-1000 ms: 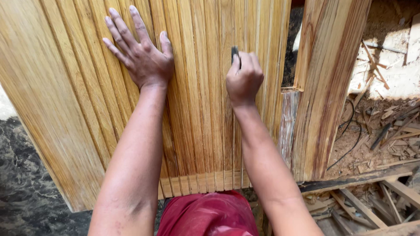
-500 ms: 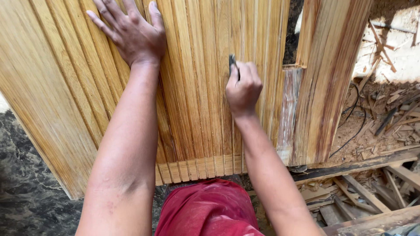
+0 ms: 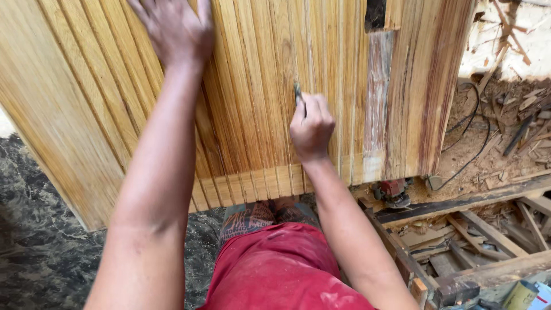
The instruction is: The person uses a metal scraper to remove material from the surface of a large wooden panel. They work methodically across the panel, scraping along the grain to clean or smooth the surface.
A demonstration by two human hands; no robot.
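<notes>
Wood: a ribbed panel (image 3: 252, 115) of golden strips fills the upper view, its grooves running up and down, its lower edge ending in a band of short blocks.
Right hand (image 3: 311, 127): curled into a fist around a small dark tool (image 3: 298, 93) — only the tip shows above the knuckles, pressed into one groove near the panel's middle.
Right fingers: wrapped tight on the tool, thumb along the side.
Left hand (image 3: 172, 28): laid on the panel high up, at the top edge of the view (motion blur, and the fingertips are cut off by the frame); fingers look spread, flat on the wood, holding nothing.
Tool: in the right fist, touching the panel, well apart from the left hand.
Right of panel: a greyer, rougher plank (image 3: 376, 97), then a broad reddish-streaked board (image 3: 427, 86).
Below: red cloth (image 3: 287, 270) at the person's lap, between the forearms.
Floor, left: dark marbled surface (image 3: 34, 229).
Floor, right: wood scraps and shavings (image 3: 516, 109), a black cable (image 3: 470, 132) — and a small red power tool (image 3: 393, 190) just under the boards.
</notes>
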